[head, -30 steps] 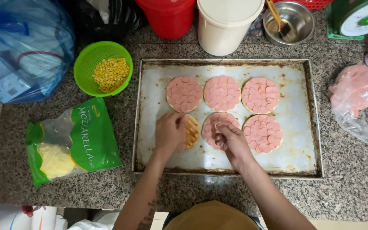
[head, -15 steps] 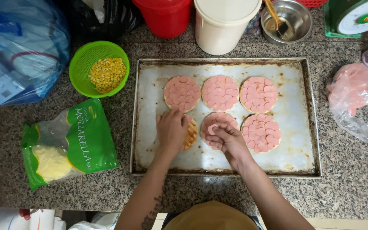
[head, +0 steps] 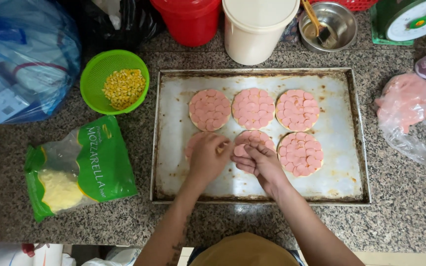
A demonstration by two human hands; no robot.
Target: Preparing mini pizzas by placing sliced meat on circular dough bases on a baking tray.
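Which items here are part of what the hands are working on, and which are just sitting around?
In use:
left hand
right hand
baking tray
round bases topped with pink sausage slices
bag of pink slices

Lying about:
green colander of corn
green cheese bag
white bucket
red bucket
steel bowl
scale
blue bag

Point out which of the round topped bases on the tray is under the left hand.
The front-left round base, mostly hidden beneath the left hand. The right hand rests on the front-middle one; the other four lie untouched and fully covered in pink slices.
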